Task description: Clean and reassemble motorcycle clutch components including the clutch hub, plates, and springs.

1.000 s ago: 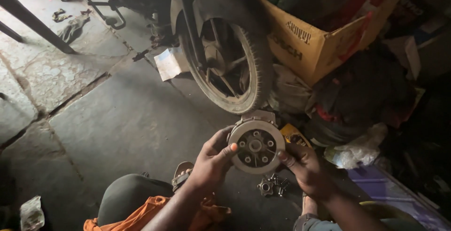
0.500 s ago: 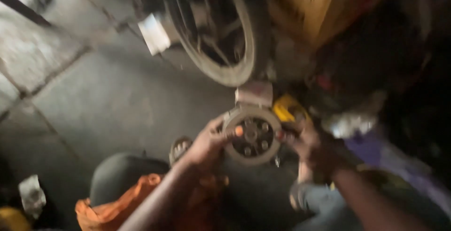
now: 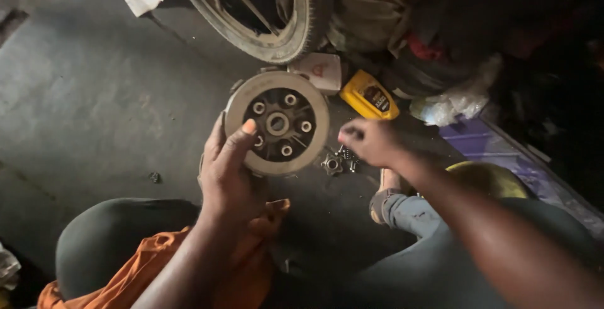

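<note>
Above the knees, at centre frame, the left hand (image 3: 229, 174) holds a round clutch pack (image 3: 277, 123) upright toward the camera, thumb pressed on its face near one of the small raised posts, fingers wrapped behind the rim at 9 o'clock. Its pale outer ring surrounds a dark hub with a central bore.

At 3 o'clock of the disc, apart from it, the right hand (image 3: 370, 140) hovers with fingers curled loosely inward; whether it pinches anything I cannot tell. Just below and between the hands, small metal parts (image 3: 336, 161) lie on the floor (image 3: 94, 101): a star-shaped piece and what look like springs.

At 12 o'clock a wheel (image 3: 277, 13) with a worn tyre stands close above the disc. A white carton (image 3: 319, 70) lies at 1 o'clock, touching the disc's edge in the view, and a yellow bottle (image 3: 370, 95) lies just beside it at 2 o'clock. Farther right sits a crumpled plastic bag (image 3: 456, 101).

An orange cloth (image 3: 157, 265) drapes over the lap at 7 o'clock.
</note>
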